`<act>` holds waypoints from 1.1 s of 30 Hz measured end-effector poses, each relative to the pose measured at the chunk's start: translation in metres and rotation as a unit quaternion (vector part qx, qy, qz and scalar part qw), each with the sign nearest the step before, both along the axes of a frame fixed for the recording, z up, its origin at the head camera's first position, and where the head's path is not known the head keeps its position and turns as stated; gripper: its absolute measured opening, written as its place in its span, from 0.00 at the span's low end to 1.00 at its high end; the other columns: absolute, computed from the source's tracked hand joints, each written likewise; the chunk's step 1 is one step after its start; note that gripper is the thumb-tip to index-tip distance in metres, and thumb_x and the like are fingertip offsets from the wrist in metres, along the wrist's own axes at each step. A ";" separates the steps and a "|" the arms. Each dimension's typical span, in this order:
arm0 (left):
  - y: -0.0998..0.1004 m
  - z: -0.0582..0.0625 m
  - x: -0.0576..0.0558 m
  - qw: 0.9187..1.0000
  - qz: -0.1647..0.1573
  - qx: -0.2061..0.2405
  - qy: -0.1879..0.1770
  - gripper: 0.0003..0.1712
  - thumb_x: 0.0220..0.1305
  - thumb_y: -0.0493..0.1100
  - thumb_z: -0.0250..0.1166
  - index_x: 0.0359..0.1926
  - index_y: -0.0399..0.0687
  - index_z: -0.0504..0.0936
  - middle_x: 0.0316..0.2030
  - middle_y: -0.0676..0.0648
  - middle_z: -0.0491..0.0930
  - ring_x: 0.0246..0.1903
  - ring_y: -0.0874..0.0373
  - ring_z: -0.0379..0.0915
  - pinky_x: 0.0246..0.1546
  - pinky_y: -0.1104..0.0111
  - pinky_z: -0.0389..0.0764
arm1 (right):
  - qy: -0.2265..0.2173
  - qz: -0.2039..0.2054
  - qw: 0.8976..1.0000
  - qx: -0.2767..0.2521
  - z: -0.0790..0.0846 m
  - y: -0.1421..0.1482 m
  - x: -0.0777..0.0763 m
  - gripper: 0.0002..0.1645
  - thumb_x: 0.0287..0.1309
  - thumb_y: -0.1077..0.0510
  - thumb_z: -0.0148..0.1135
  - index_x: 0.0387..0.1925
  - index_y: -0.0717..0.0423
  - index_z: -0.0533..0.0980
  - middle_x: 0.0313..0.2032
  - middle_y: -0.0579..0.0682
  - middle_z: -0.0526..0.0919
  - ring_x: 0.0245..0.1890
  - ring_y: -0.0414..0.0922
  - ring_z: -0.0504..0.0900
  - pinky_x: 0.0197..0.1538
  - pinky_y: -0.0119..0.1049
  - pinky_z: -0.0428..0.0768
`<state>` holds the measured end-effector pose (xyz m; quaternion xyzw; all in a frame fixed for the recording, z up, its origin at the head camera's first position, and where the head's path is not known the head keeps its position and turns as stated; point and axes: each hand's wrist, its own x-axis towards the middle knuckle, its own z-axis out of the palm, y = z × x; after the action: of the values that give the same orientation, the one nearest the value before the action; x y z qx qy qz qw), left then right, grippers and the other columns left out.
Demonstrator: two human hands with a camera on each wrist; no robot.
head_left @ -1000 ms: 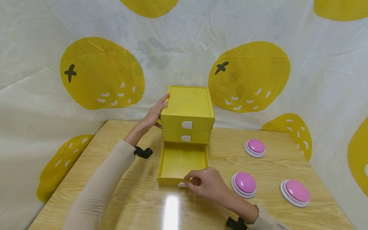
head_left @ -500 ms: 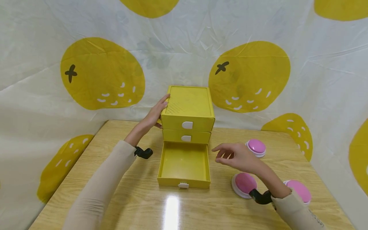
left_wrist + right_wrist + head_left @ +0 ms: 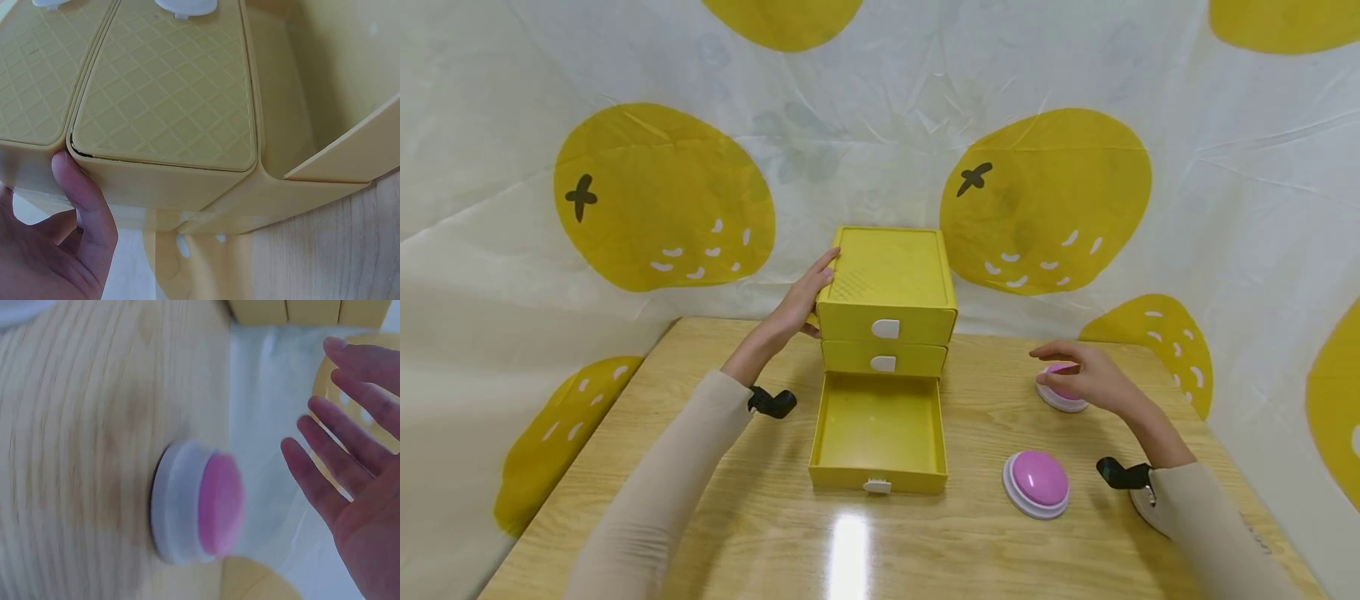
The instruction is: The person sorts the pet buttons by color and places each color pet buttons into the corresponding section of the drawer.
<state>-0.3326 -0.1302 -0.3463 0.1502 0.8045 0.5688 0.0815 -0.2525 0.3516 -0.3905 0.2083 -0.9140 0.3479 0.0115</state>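
Note:
A yellow drawer box (image 3: 891, 267) stands on the table with its two upper drawers closed. Its bottom drawer (image 3: 880, 425) is pulled out and looks bare inside. My left hand (image 3: 797, 302) rests against the box's left side, fingertips at the top edge; in the left wrist view the thumb (image 3: 87, 197) lies along the side near the front. My right hand (image 3: 1090, 377) hovers over the far pink button (image 3: 1063, 402), partly covering it in the head view. Its fingers are spread and hold nothing; in the right wrist view a gap separates them from the button.
A second pink button (image 3: 1037, 482) sits right of the pulled-out drawer. A third button's white base (image 3: 1150, 510) shows beneath the right sleeve. Behind the wooden table (image 3: 760, 533) hangs a fruit-patterned cloth (image 3: 865, 150).
My right hand has let go of the bottom drawer's white handle and moved right and back, over the far pink button. The left hand has stayed on the box.

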 end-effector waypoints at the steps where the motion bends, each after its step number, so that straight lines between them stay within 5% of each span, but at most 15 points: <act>1: 0.000 0.000 0.000 1.000 0.000 0.000 0.000 0.31 0.78 0.71 0.40 0.78 0.93 0.47 0.72 0.43 0.66 0.34 0.49 0.78 0.23 0.60 0.83 | 0.000 -0.001 1.000 0.000 -0.002 0.004 -0.002 0.22 0.65 0.60 0.69 0.60 0.59 0.81 0.59 0.62 0.83 0.55 0.32 0.80 0.57 0.49 0.86; 9: -0.002 0.000 -0.001 1.000 -0.001 0.006 0.006 0.30 0.78 0.71 0.39 0.77 0.95 0.47 0.66 0.41 0.71 0.35 0.48 0.79 0.23 0.60 0.83 | -0.009 0.009 1.000 0.026 -0.011 0.022 -0.008 0.29 0.61 0.63 0.71 0.63 0.64 0.77 0.62 0.68 0.79 0.64 0.69 0.73 0.63 0.75 0.70; 18: -0.001 -0.002 -0.003 1.000 0.000 0.004 0.001 0.30 0.78 0.71 0.40 0.77 0.94 0.47 0.71 0.42 0.68 0.34 0.49 0.79 0.23 0.60 0.83 | -0.025 0.019 0.995 0.095 -0.023 0.034 -0.010 0.33 0.56 0.60 0.76 0.63 0.66 0.78 0.63 0.70 0.78 0.58 0.65 0.78 0.57 0.55 0.79; 25: -0.001 -0.001 0.000 1.000 -0.001 0.005 0.008 0.30 0.78 0.71 0.39 0.78 0.93 0.47 0.70 0.42 0.69 0.35 0.49 0.79 0.23 0.59 0.84 | -0.031 0.048 0.995 0.086 -0.028 0.040 -0.013 0.32 0.54 0.65 0.74 0.61 0.70 0.77 0.66 0.77 0.71 0.65 0.76 0.69 0.63 0.74 0.69; 33: -0.001 -0.001 0.000 1.000 -0.006 0.002 0.003 0.31 0.78 0.71 0.39 0.78 0.93 0.46 0.68 0.40 0.70 0.34 0.50 0.80 0.23 0.60 0.83 | -0.031 0.034 0.993 0.112 -0.033 0.040 -0.018 0.32 0.53 0.67 0.73 0.61 0.68 0.78 0.67 0.78 0.69 0.65 0.78 0.69 0.64 0.73 0.69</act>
<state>-0.3324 -0.1316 -0.3470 0.1565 0.8025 0.5699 0.0819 -0.2702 0.3912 -0.4231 0.2286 -0.9395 0.2496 -0.0526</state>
